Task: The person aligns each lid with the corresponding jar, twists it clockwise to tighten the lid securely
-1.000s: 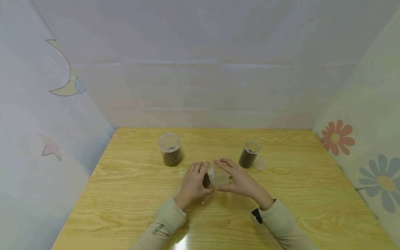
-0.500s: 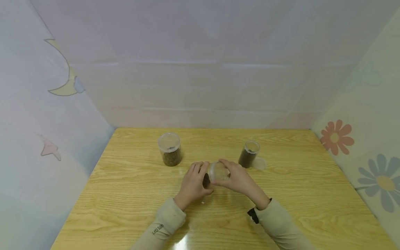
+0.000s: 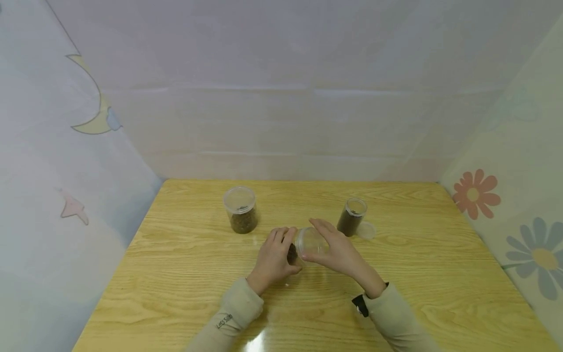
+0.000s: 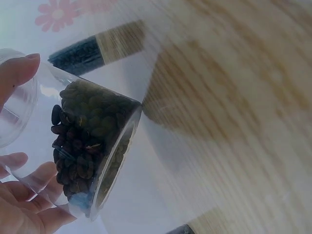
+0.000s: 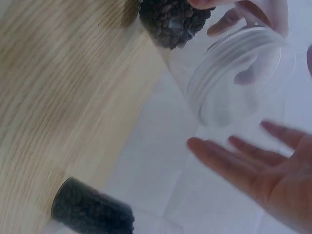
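Observation:
A clear plastic jar (image 4: 109, 105), part filled with dark bean-like pieces (image 4: 80, 146), is held tilted over the table. My left hand (image 3: 272, 256) grips it around its filled end. Its ridged, see-through lid end (image 5: 234, 73) points toward my right hand (image 3: 338, 249). In the right wrist view the right hand's fingers (image 5: 229, 163) are straight and spread, a small gap below the lid end. The right thumb lies at the lid's near edge in the head view, and the index finger stands off its far side.
A wide clear jar (image 3: 243, 220) with dark contents stands upright at the back left. At the back right is a narrower jar (image 3: 349, 222) of dark pieces, with a pale round disc (image 3: 366, 230) beside it. A white speck (image 3: 287, 284) lies on the wooden table (image 3: 184, 274).
My right hand turned at the lid end, closing round it half a second ago, and has now spread its fingers again. The left hand and the jar have barely moved.

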A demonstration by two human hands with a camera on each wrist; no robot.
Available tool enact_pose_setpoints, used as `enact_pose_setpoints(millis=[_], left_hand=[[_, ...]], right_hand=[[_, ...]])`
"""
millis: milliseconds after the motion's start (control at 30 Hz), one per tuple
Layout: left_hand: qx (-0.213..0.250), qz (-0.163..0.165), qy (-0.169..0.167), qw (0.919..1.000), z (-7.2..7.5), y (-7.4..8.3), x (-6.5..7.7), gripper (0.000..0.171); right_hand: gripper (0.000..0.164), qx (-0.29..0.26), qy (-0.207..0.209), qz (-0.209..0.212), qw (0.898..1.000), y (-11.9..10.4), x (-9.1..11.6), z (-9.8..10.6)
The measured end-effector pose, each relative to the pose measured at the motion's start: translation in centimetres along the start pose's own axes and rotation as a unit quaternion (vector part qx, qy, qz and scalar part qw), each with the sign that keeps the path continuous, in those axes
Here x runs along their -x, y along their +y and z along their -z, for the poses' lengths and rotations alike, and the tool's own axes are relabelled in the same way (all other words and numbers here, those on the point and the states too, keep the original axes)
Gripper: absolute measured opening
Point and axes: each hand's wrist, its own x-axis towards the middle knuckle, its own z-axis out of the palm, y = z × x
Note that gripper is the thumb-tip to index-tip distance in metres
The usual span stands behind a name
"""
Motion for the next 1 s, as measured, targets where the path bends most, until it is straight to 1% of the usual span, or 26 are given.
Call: enact_pose_setpoints(millis=[67, 167, 267, 400, 500, 600, 867, 1000], left_hand=[[0.000, 0.000, -0.002, 1.0000, -0.02, -0.04, -0.01, 0.096], [0.001, -0.001, -0.001, 1.0000, -0.02, -0.08, 0.03, 0.096], [0.001, -0.003, 0.004, 1.0000, -0.03, -0.10, 0.04, 0.095], [0.000, -0.005, 0.009, 1.0000, -0.04, -0.11, 0.03, 0.094], [-0.002, -0.005, 0.011, 0.9999, 0.00, -0.11, 0.03, 0.095], [0.000, -0.005, 0.013, 0.9999, 0.02, -0.13, 0.04, 0.096], [-0.005, -0.003, 0.007, 1.0000, -0.03, -0.06, 0.00, 0.098], [-0.007, -0.002, 0.007, 1.0000, -0.09, -0.02, 0.00, 0.098]], right_hand=[[0.084, 0.000, -0.001, 0.047, 0.999, 0.35, 0.14, 0.17], [0.084, -0.003, -0.020, 0.092, 0.996, 0.86, 0.20, 0.18], [0.084, 0.002, -0.026, 0.106, 0.994, 1.03, 0.20, 0.03], [0.082, 0.009, -0.019, 0.110, 0.994, 1.04, 0.07, -0.12], [0.082, 0.003, -0.024, 0.095, 0.995, 1.01, -0.04, -0.17], [0.082, -0.003, -0.027, 0.067, 0.997, 0.90, -0.12, -0.25], [0.082, 0.019, -0.015, -0.012, 1.000, 0.36, -0.14, -0.49], [0.083, 0.023, -0.016, -0.040, 0.999, 0.14, -0.27, -0.61]])
